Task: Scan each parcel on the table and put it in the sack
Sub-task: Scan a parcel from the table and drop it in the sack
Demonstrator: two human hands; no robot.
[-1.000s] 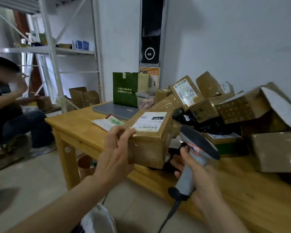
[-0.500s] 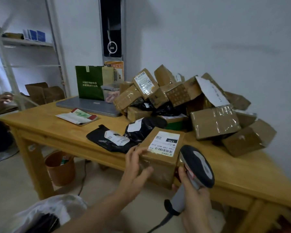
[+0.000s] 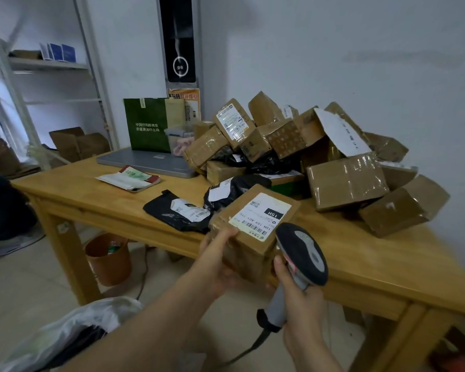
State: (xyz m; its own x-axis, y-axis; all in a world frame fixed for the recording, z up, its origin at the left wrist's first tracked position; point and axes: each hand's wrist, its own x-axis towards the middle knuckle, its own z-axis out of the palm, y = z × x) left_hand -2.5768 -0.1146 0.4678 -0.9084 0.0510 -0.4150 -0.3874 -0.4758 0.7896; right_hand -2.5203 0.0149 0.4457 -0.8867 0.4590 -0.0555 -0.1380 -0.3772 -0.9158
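1. Left hand [image 3: 220, 264] grips the taped cardboard parcel [image 3: 253, 245] by its near corner, shipping label [image 3: 261, 213] facing up, at the wooden table's [image 3: 387, 269] front edge.
2. My right hand [image 3: 304, 307] is curled round the barcode scanner's [image 3: 301, 253] grey handle; its head sits just beside the label.
3. The white sack [image 3: 73, 328] lies low beside my left forearm.
4. More parcels [image 3: 344, 178] are heaped on the table by the wall.

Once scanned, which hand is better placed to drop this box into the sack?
Left: the left hand grips the cardboard box, and the white sack sits low on that side; the right hand holds the barcode scanner.
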